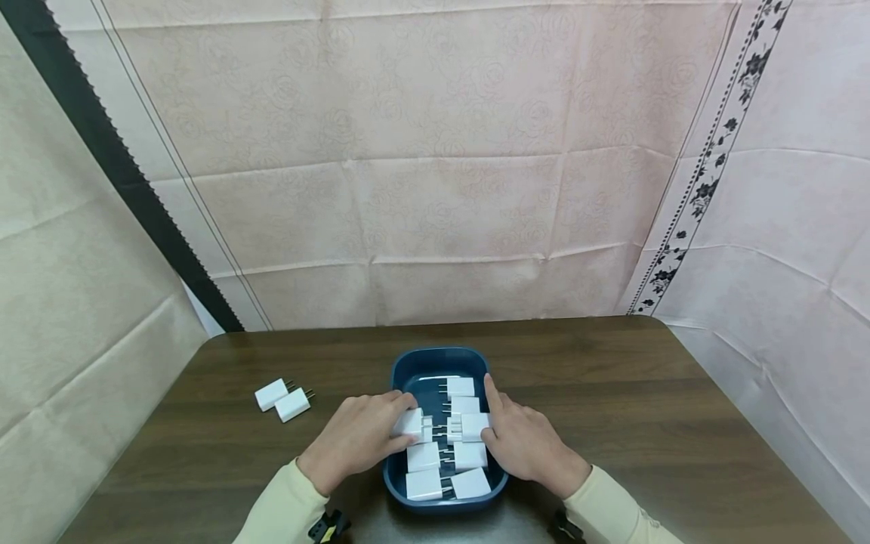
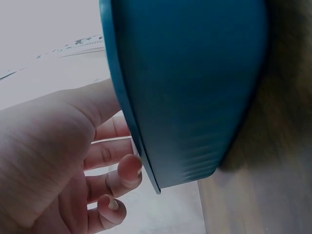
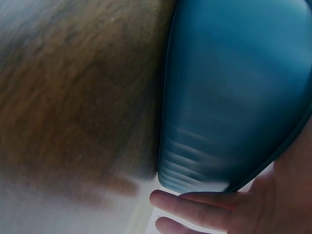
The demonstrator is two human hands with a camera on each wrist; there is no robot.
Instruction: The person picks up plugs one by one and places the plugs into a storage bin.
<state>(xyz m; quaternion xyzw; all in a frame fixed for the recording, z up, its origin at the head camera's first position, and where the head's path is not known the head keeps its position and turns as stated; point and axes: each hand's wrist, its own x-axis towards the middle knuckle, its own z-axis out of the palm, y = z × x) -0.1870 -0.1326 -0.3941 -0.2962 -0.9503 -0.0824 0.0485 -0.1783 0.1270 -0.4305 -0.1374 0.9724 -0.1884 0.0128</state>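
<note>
A dark blue plastic bin (image 1: 445, 357) on the table holds several white charger plugs in two columns, prongs facing inward. Over its left rim, my left hand (image 1: 363, 431) has thumb and fingertips on either side of a white charger plug (image 1: 408, 422). My right hand (image 1: 526, 438) lies over the right rim, index finger stretched along it. Its thumb tip touches the edge of another charger plug (image 1: 474, 428), which sits over others. In the right wrist view, straight fingers (image 3: 195, 209) show outside the bin wall (image 3: 234, 97). Both plugs are hidden from the wrist views.
Two more white charger plugs (image 1: 292, 405) lie together on the brown wooden table (image 1: 578, 370), left of the bin. Pale cloth (image 1: 435, 189) hangs behind the table and along both sides.
</note>
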